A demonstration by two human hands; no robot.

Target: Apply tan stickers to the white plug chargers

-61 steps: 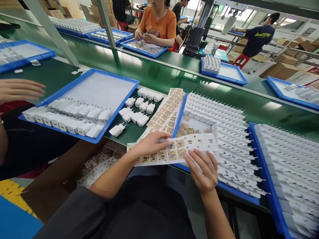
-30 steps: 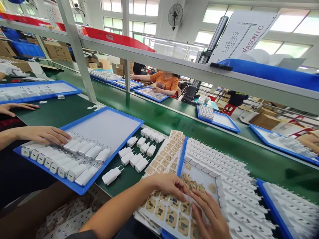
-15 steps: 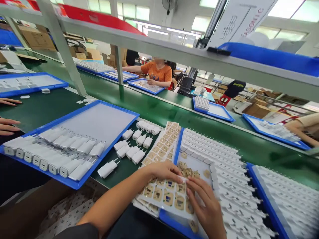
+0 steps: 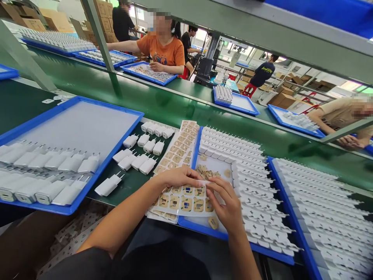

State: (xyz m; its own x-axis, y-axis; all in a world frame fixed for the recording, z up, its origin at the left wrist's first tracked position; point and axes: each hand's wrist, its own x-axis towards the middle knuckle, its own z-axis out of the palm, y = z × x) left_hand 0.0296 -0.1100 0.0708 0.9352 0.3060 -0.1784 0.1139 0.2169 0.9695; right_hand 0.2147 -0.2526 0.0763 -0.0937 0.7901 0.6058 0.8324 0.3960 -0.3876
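A white sheet of beige adhesive stickers (image 4: 186, 203) lies tilted over a stack of similar sheets (image 4: 175, 153) and the near left edge of a blue tray (image 4: 201, 230). My left hand (image 4: 182, 178) is closed on the sheet's upper edge, thumb and fingers pinching it. At its right end, my right hand (image 4: 225, 198) has its fingertips closed on the sheet close to the left fingertips; whether a single sticker is between them is hidden. Loose beige pieces (image 4: 206, 172) lie in the tray just beyond my hands, beside rows of white plug chargers (image 4: 247, 171).
Left of the sheets, several loose chargers (image 4: 140, 159) lie on the green bench. Farther left is a blue-rimmed tray (image 4: 101, 111) partly filled with chargers. Another full tray (image 4: 320, 210) stands at the right. A metal rail (image 4: 233, 37) crosses overhead; a person in orange (image 4: 163, 52) sits opposite.
The view has shifted right and down, so the bench appears farther left and higher. Both hands stay at the sticker sheet, their fingertips still close together. The neighbour's hands at left are out of view.
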